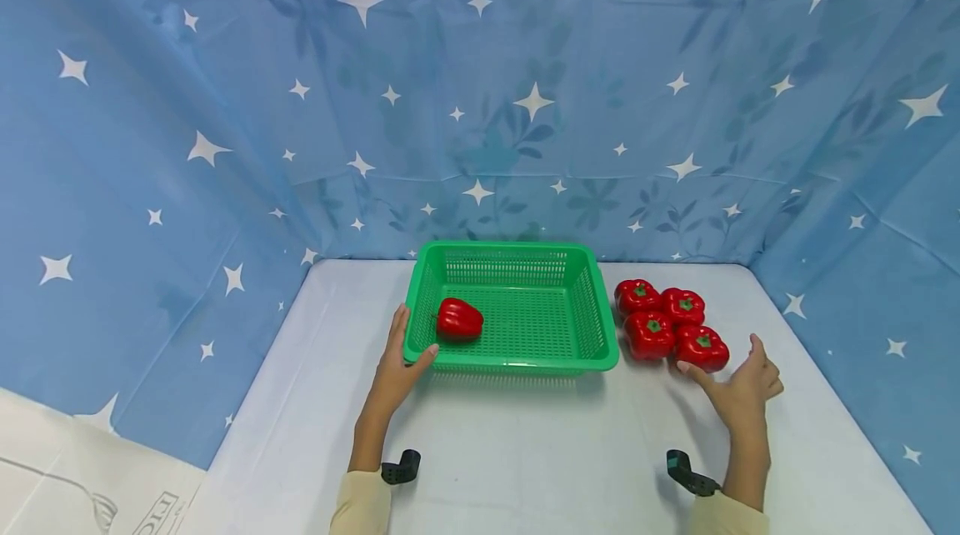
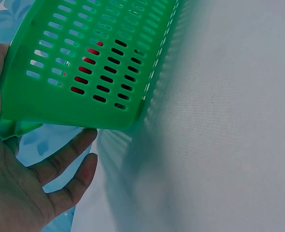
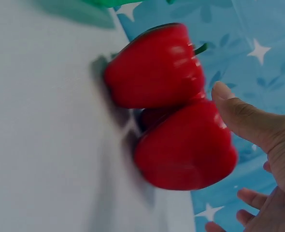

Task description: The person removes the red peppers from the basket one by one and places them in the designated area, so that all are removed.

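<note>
A green plastic basket with slotted walls stands on the white table, holding one red bell pepper lying on its side. My left hand holds the basket's near left corner, thumb at the front rim and fingers along the left side. In the left wrist view two fingers extend below the corner. Right of the basket, several red bell peppers with green stems sit grouped upright. Beside the nearest pepper, my right hand is spread, its thumb close to it; contact cannot be told.
Blue curtains with white stars rise behind and along both sides of the white table. Each wrist wears a black camera mount, one on the left and one on the right. Printed white cloth shows at lower left.
</note>
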{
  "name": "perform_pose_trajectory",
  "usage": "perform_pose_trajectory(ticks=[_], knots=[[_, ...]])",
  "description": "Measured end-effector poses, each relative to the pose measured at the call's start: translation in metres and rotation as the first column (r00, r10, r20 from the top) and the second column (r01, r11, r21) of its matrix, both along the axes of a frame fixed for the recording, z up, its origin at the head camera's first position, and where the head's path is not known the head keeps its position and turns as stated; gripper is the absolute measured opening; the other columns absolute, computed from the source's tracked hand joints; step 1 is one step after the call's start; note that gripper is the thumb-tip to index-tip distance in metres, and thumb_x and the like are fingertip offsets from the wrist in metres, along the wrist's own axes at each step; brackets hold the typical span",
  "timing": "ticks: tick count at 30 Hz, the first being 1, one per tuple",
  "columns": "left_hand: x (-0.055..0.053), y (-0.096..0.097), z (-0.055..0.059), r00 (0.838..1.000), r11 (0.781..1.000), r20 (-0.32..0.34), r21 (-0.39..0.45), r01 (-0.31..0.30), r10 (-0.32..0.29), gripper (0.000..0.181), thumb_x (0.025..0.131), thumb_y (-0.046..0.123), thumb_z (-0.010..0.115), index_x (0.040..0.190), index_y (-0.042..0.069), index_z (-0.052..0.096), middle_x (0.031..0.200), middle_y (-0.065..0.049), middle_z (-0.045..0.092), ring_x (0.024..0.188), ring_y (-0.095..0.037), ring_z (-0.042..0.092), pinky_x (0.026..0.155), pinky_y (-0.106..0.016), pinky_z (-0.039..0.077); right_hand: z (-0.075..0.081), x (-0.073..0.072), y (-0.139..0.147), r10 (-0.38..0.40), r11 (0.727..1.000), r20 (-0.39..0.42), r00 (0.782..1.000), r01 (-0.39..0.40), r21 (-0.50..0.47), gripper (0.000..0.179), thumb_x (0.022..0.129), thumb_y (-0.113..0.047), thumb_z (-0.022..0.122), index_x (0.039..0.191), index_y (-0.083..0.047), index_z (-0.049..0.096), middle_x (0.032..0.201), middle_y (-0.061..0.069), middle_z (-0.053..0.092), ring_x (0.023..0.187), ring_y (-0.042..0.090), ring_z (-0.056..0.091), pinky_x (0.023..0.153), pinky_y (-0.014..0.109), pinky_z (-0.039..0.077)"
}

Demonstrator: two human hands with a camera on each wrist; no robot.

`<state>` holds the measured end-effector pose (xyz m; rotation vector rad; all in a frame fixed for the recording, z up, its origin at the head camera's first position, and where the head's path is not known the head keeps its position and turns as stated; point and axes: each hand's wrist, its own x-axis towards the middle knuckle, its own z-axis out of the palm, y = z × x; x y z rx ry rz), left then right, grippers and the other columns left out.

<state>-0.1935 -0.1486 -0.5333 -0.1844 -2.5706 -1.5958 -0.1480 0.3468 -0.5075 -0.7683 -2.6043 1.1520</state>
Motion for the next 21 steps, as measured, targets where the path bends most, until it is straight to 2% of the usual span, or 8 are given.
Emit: perform_pose_trajectory(ticks=[6, 12, 15, 17, 21], knots=[[-0.001, 0.0, 0.003, 1.0, 1.0, -0.002, 0.009, -0.001, 0.001, 0.088, 0.092, 0.046, 0.064, 0.159, 0.023, 0.011, 0.166, 0.005, 0.005, 0.153, -0.021, 0.007, 0.117, -0.059, 0.02, 0.027, -0.004, -0.012, -0.025, 0.999, -0.122, 0.992, 0.028, 0.022, 0.106, 0.086, -0.028, 0.075, 0.158, -0.012, -0.002, 0.157, 0.025, 0.004, 0.146, 0.038, -0.002, 0.104, 0.07, 0.032], [-0.001, 0.001, 0.002, 1.0, 1.0, 0.002, 0.009, 0.001, -0.001, 0.088, 0.092, 0.047, 0.063, 0.159, 0.024, 0.01, 0.166, 0.003, 0.005, 0.153, -0.021, 0.006, 0.118, -0.058, 0.02, 0.052, -0.012, -0.04, -0.017, 1.0, -0.265, 0.964, 0.018, 0.001, 0.105, 0.083, -0.031, 0.078, 0.158, -0.022, 0.006, 0.158, 0.015, 0.01, 0.146, 0.027, 0.001, 0.105, 0.066, 0.036], [0.0, 0.001, 0.001, 1.0, 1.0, 0.008, 0.008, 0.004, -0.004, 0.088, 0.093, 0.046, 0.063, 0.159, 0.024, 0.01, 0.166, 0.004, 0.004, 0.153, -0.021, 0.006, 0.118, -0.058, 0.02, 0.059, -0.017, -0.058, 0.02, 1.0, -0.338, 0.941, -0.024, -0.007, 0.104, 0.081, -0.031, 0.08, 0.157, -0.024, 0.01, 0.157, 0.012, 0.015, 0.146, 0.024, 0.006, 0.105, 0.067, 0.036], [0.0, 0.001, 0.001, 1.0, 1.0, 0.008, 0.011, 0.006, -0.007, 0.088, 0.093, 0.046, 0.063, 0.159, 0.023, 0.01, 0.166, 0.003, 0.004, 0.153, -0.022, 0.006, 0.118, -0.059, 0.019, 0.061, -0.022, -0.07, 0.058, 0.998, -0.393, 0.918, -0.066, -0.008, 0.103, 0.079, -0.029, 0.081, 0.157, -0.024, 0.014, 0.157, 0.012, 0.019, 0.146, 0.025, 0.011, 0.105, 0.067, 0.035], [0.0, 0.0, 0.0, 1.0, 1.0, 0.008, 0.008, 0.004, -0.004, 0.087, 0.093, 0.046, 0.063, 0.158, 0.025, 0.01, 0.166, 0.006, 0.004, 0.153, -0.021, 0.007, 0.118, -0.059, 0.02, 0.064, -0.035, -0.094, 0.147, 0.979, -0.47, 0.87, -0.195, -0.056, 0.101, 0.078, -0.024, 0.082, 0.156, -0.023, 0.018, 0.157, 0.011, 0.021, 0.145, 0.027, 0.018, 0.108, 0.063, 0.035]])
